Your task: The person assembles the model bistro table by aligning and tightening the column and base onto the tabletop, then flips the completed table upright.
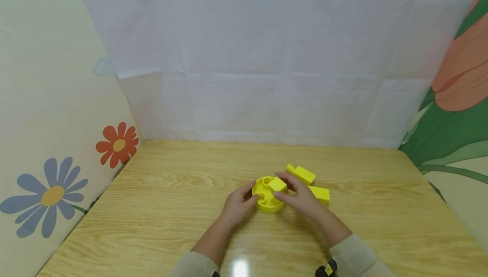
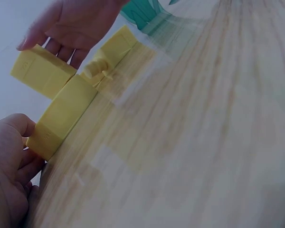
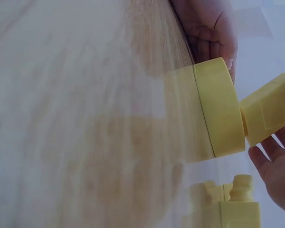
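The yellow block (image 1: pixel 277 185) is located between the thumb and fingers of the right hand (image 1: pixel 303 198), which pinch it from opposite sides above the round yellow base (image 1: pixel 270 209). The block is tilted, with its lower end at the open top of the base; the pictures do not show whether it is seated in a socket. The base rests flat on the wooden table (image 1: pixel 171 209); two ring-shaped sockets (image 1: pixel 262 198) are visible inside it. The left hand (image 1: pixel 237 207) grips the base at its left side, with the thumb and fingers bent against the wall near the rim. Both forearms extend forward from pale sleeves (image 1: pixel 352 253) and converge on the base, the left hand low beside it and the right hand raised at block height. Just beyond the right hand, a second yellow block with a ridged peg (image 1: pixel 305 175) lies on the table; a third yellow block (image 1: pixel 320 194) lies near it, partly covered by that hand.
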### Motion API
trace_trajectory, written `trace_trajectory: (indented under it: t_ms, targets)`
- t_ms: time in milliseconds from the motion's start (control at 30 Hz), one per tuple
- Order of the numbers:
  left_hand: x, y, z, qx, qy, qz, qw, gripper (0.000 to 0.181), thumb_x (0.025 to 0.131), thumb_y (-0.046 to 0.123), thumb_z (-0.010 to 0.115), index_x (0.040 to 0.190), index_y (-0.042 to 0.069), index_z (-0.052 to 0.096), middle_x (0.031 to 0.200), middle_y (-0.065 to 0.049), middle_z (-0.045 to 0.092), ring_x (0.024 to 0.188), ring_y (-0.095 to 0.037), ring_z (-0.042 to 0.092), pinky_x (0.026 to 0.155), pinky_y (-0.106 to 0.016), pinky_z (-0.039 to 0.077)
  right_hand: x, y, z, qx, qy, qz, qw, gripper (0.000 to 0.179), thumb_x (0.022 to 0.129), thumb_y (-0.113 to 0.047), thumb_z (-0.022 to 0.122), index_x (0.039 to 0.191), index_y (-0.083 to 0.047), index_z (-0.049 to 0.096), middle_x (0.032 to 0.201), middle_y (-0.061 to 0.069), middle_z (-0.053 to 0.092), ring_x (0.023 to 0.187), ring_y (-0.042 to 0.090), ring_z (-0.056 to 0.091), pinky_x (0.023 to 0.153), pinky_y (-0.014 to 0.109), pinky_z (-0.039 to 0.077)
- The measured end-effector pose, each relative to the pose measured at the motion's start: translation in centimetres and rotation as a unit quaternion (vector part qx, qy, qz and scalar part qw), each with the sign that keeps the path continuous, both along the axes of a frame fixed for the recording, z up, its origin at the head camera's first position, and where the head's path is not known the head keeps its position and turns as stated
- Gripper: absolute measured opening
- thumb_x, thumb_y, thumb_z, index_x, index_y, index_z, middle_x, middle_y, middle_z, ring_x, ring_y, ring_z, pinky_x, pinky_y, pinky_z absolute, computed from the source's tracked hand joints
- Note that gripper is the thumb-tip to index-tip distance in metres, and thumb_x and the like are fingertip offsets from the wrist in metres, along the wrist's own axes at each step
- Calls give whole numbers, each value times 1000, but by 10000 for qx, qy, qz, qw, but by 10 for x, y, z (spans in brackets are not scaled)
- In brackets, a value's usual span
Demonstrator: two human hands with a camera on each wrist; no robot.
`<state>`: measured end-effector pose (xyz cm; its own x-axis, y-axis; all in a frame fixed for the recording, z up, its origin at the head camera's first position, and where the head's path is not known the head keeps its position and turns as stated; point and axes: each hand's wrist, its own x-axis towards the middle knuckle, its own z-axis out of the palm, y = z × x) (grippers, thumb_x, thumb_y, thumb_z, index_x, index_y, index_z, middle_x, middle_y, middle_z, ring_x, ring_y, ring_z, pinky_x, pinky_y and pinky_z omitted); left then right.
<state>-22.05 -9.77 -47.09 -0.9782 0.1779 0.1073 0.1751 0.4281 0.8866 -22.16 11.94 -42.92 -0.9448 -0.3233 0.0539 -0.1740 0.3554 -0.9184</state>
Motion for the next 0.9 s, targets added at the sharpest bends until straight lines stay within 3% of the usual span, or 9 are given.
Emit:
trace_trajectory:
  t_ms: [133, 367, 600, 700, 900]
  targets:
    - [3, 1, 0, -18, -174, 13, 9998, 51, 96, 24, 61, 141, 1, 50, 143, -18, 53, 134, -35, 49, 111, -50, 39, -1, -2, -3, 186, -100, -175, 9996, 57, 91, -29, 70, 141, -14, 49, 139, 9, 56, 130, 29, 50, 112, 52, 38]
    - [1, 2, 5, -10, -229, 65, 9997, 51, 96, 25, 60, 141, 4, 50, 144, -16, 52, 135, -35, 47, 113, -50, 37, -4, 2, 0, 117, 466, 77, 9988, 48, 95, -19, 63, 139, -5, 50, 137, 17, 56, 127, 34, 51, 108, 53, 41]
    - [-1, 1, 5, -147, -223, 97, 9996, 51, 96, 25, 60, 142, 5, 50, 144, -16, 53, 135, -34, 48, 112, -49, 38, -7, 1, 3, 213, 261, -170, 9993, 48, 93, -24, 66, 135, -4, 52, 128, 15, 60, 119, 30, 55, 104, 49, 45]
    - [-1, 1, 5, -145, -240, 91, 9996, 51, 96, 26, 60, 142, 5, 50, 144, -16, 53, 135, -34, 48, 113, -50, 37, -8, 0, 3, 247, 288, -271, 9989, 42, 94, -19, 64, 132, -4, 54, 124, 16, 61, 115, 30, 56, 100, 45, 47]
    - [0, 1, 4, -26, -298, 60, 9995, 51, 97, 24, 60, 142, 4, 49, 145, -16, 52, 136, -34, 47, 113, -50, 36, -8, 0, 4, 337, 299, -424, 9981, 37, 94, -16, 62, 129, -7, 55, 119, 14, 61, 110, 27, 57, 90, 33, 45]
